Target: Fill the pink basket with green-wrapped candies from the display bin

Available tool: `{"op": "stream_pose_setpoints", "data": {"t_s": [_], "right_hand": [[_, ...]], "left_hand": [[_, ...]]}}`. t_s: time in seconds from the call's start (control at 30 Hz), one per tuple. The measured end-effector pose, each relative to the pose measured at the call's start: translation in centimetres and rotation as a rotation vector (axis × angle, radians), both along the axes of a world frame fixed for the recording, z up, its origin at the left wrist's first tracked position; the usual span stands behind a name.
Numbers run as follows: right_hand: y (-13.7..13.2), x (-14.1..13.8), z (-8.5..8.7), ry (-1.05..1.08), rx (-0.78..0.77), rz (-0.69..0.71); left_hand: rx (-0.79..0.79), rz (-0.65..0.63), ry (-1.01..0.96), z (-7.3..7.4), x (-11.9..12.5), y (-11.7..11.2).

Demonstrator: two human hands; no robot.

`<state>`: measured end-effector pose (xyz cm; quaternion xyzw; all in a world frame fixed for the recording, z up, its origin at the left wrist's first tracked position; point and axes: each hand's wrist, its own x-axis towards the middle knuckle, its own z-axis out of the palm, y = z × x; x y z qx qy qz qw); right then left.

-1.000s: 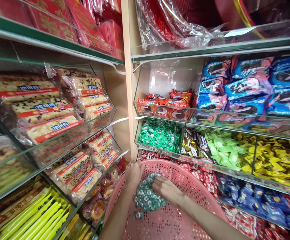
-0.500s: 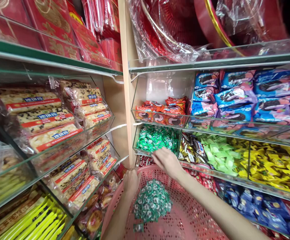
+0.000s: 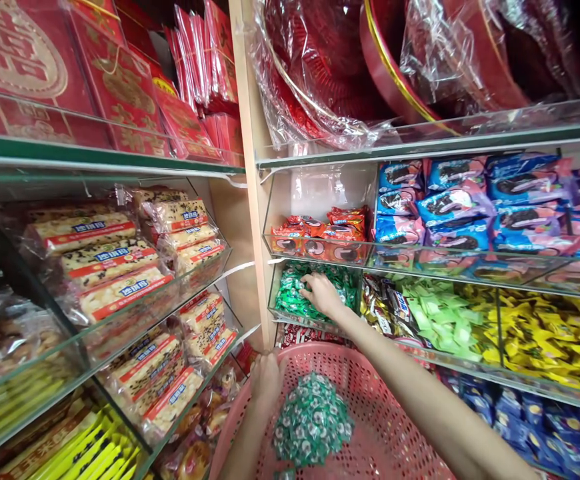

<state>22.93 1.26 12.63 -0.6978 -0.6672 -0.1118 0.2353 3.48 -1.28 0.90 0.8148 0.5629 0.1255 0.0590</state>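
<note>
My left hand (image 3: 266, 377) grips the far rim of a pink perforated plastic basket (image 3: 380, 413) held low in front of the shelves. A heap of small green wrapped candies (image 3: 313, 420) lies inside the basket. My right hand (image 3: 321, 293) reaches into the clear shelf bin of the same green candies (image 3: 293, 297), fingers curled down onto the pile. Whether the fingers enclose any candy is hidden.
Glass-fronted shelves hold packed nougat bars (image 3: 105, 257) at left, orange cookie packs (image 3: 320, 233), blue cookie packs (image 3: 470, 200), light green candies (image 3: 437, 307) and yellow candies (image 3: 550, 333). Red boxes (image 3: 120, 87) and wrapped red trays (image 3: 380, 67) fill the top shelves.
My right hand has risen from the candy heap in the basket up into the green candy bin. The view has tilted upward. My left hand stays on the basket rim.
</note>
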Motion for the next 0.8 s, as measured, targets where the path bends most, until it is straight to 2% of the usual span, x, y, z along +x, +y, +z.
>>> {"op": "stream_pose_setpoints", "data": {"t_s": [0.1,0.2,0.33,0.43,0.57,0.67,0.73,0.8], "right_hand": [[-1.0,-0.1,0.2,0.036,0.104,0.036],[-3.2,-1.2,1.0,0.055,0.205,0.136],[-7.3,-4.1,0.9,-0.003,0.171,0.347],[-9.7,-6.0,-1.5,-0.087,0.027,0.387],[-11.1,-6.9,-6.8,-0.186,-0.305,0.3],[-11.3,-6.9,-10.4,-0.262,-0.536,0.288],[-11.4,-7.0,-12.0,-0.299,-0.585,0.293],[-11.4,-7.1,-12.8,-0.329,-0.577,0.282]], "left_hand": [[0.006,0.008,0.005,0.1,0.1,-0.1],[0.0,0.004,0.026,0.3,0.2,-0.1],[-0.036,0.016,0.052,0.2,0.3,-0.1],[-0.026,0.025,0.054,-0.1,0.2,-0.1],[0.003,-0.005,0.034,-0.3,0.0,-0.1],[0.009,-0.002,0.032,-0.1,0.1,-0.3],[0.002,0.002,0.039,0.1,0.1,-0.3],[0.0,0.006,0.048,0.3,0.2,-0.4]]}}
